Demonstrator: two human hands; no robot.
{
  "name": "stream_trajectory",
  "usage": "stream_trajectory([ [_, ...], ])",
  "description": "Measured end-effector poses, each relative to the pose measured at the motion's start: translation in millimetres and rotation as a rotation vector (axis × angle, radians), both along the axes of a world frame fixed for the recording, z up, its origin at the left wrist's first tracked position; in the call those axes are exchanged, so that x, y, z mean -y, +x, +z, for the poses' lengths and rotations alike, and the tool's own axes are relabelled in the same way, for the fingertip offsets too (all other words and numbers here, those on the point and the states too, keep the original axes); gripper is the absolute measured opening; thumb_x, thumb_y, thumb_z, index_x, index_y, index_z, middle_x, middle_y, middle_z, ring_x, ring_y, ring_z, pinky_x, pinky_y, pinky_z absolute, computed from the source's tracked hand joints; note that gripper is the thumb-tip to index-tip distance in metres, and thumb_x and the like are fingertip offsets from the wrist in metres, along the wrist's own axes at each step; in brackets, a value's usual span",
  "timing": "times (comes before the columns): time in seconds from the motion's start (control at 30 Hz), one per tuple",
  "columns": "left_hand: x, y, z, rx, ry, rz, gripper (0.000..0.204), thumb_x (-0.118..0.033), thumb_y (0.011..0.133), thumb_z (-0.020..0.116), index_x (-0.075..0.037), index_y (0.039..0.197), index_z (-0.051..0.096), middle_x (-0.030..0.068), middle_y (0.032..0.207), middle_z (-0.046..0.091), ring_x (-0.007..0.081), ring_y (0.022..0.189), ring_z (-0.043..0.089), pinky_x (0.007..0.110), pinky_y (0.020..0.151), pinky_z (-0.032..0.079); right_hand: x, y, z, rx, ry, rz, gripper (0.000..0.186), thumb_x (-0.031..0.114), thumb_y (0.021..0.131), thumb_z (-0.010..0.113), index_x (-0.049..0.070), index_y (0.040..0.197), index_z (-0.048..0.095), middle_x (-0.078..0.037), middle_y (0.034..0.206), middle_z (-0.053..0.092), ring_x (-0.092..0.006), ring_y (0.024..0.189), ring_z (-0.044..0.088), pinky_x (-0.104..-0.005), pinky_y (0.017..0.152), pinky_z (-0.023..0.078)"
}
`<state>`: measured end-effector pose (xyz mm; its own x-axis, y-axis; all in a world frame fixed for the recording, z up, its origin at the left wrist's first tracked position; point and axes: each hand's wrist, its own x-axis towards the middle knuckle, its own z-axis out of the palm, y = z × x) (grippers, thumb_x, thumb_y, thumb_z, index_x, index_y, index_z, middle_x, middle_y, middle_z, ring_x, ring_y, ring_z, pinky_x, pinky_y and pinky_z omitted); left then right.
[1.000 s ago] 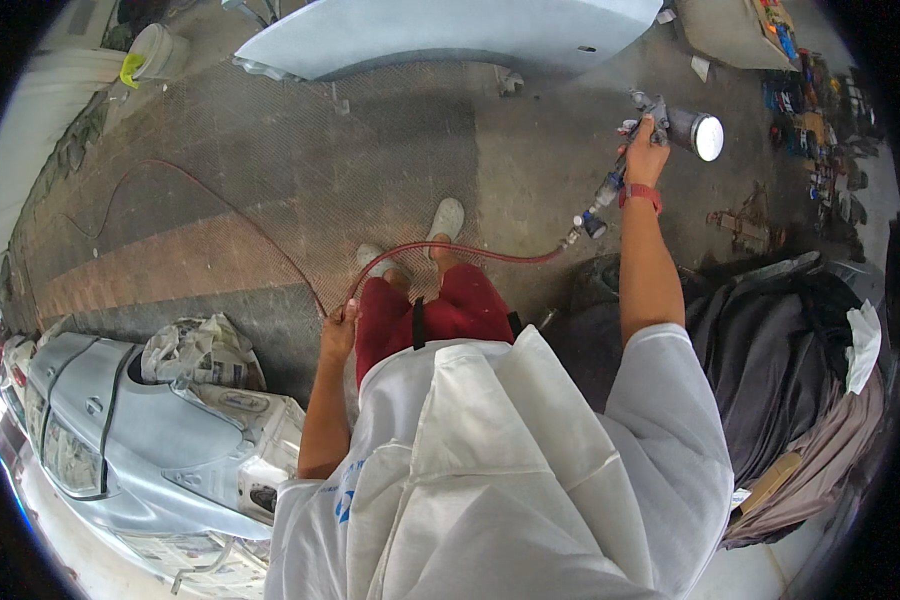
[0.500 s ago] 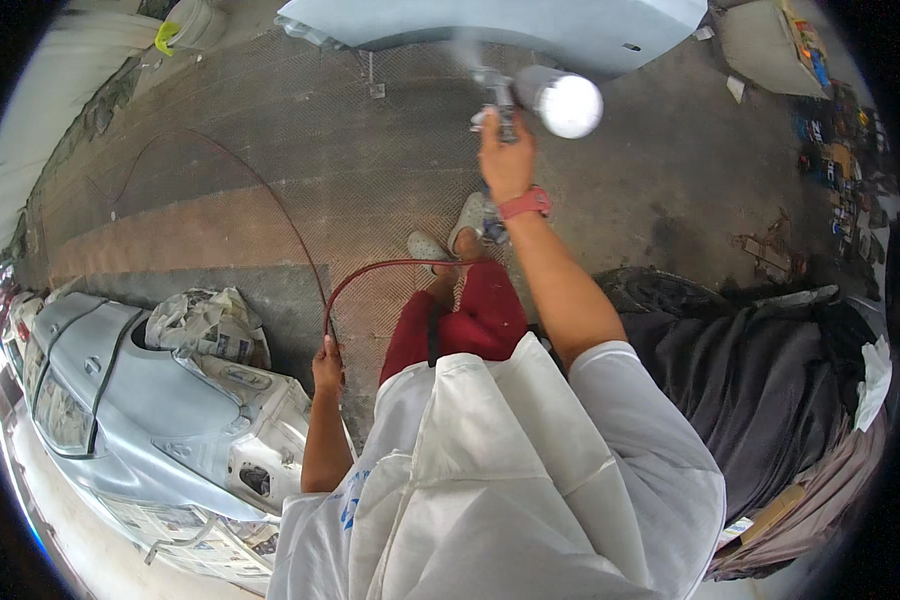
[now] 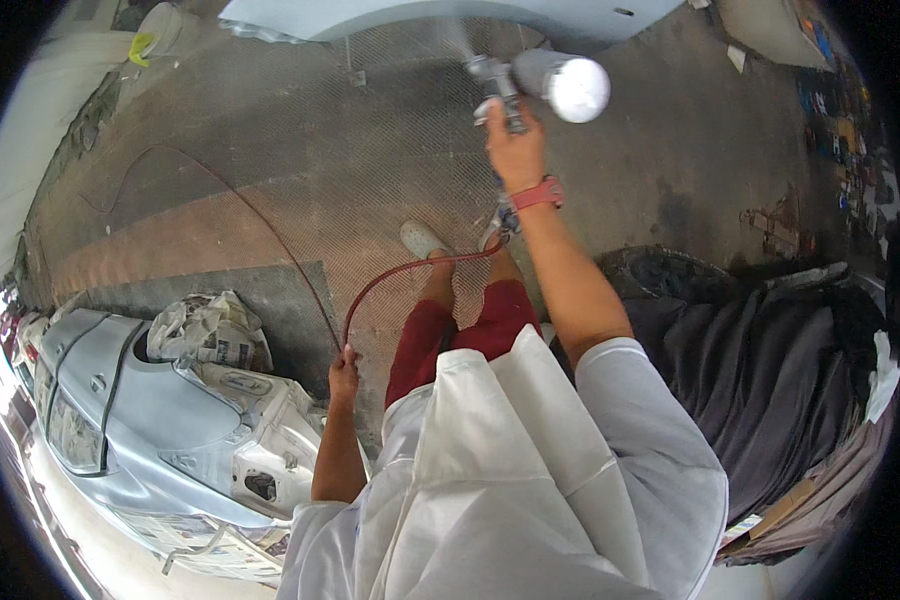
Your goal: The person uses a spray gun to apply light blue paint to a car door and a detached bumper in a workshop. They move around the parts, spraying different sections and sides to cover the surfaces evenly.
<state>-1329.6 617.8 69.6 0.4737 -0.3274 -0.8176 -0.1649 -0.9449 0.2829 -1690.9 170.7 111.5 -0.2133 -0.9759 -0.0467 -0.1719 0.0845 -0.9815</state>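
My right hand is wrapped round the handle of a spray gun, held out ahead of me. A round paint cup with a pale end sits on the gun's right side. From the nozzle a faint mist drifts toward a light blue-grey car body panel at the top edge; the two are apart. My left hand is closed round a dark red air hose, low on the left. One stretch of it runs to the gun's grip below my right wrist, another trails over the floor.
A silver-blue car body, partly masked with newspaper, stands close on my left. Dark cloth covers something bulky on my right. A white bucket stands far left, and cluttered items line the far right.
The spray gun has turned and shifted slightly, with the cup a little farther right. My feet have moved apart, and my left hand with the hose is slightly lower and to the right.
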Motion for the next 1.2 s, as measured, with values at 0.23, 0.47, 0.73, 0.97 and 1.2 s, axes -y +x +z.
stream_trajectory([
  [0.23,80.5,-76.9,-16.6,-0.007,-0.028,-0.386,0.061,-0.06,0.104,0.052,-0.004,0.105,0.074,0.0115,0.083,0.067,0.0226,0.08,0.066,0.038,0.076,0.051,15.1,-167.1,-37.9,-0.09,0.102,-0.396,0.038,0.036,0.104,0.064,0.001,0.117,0.065,-0.007,0.083,0.072,-0.0116,0.06,0.062,-0.029,0.053,0.049],
  [0.47,109.6,-125.8,-32.7,-0.002,0.028,-0.459,0.057,-0.057,0.105,0.051,-0.006,0.113,0.073,0.014,0.089,0.067,0.0279,0.086,0.065,0.04,0.079,0.052,8.6,-185.4,-104.3,-0.315,0.069,-0.393,0.053,0.037,0.103,0.065,0.003,0.143,0.058,-0.015,0.108,0.076,-0.0239,0.091,0.072,-0.0368,0.082,0.057],
  [0.73,106.2,-135.4,-42.5,0.098,0.192,-0.793,0.045,-0.043,0.102,0.054,-0.008,0.125,0.07,0.0213,0.123,0.071,0.0416,0.119,0.065,0.051,0.101,0.051,-17.3,-138.8,-130.8,-0.104,0.02,0.076,0.038,0.022,0.106,0.06,0.0,0.137,0.064,-0.016,0.123,0.072,-0.0252,0.114,0.068,-0.0396,0.1,0.052],
  [0.97,120.3,-155.8,-53.6,0.062,0.204,-0.636,0.054,-0.053,0.1,0.057,-0.007,0.127,0.067,0.0304,0.12,0.069,0.0459,0.117,0.065,0.053,0.098,0.051,1.3,-210.2,-168.4,-0.214,0.188,-0.382,0.046,0.034,0.105,0.063,0.001,0.137,0.065,-0.02,0.116,0.075,-0.0299,0.107,0.072,-0.0409,0.096,0.053],
  [1.2,141.1,-167.1,-77.5,0.005,0.141,-0.722,0.047,-0.044,0.098,0.064,-0.005,0.123,0.067,0.023,0.117,0.072,0.0457,0.111,0.068,0.051,0.093,0.054,-24.0,-196.3,-195.0,-0.288,0.177,-0.078,0.04,0.034,0.102,0.066,0.002,0.126,0.071,-0.018,0.119,0.074,-0.0281,0.114,0.068,-0.0395,0.1,0.049],
])
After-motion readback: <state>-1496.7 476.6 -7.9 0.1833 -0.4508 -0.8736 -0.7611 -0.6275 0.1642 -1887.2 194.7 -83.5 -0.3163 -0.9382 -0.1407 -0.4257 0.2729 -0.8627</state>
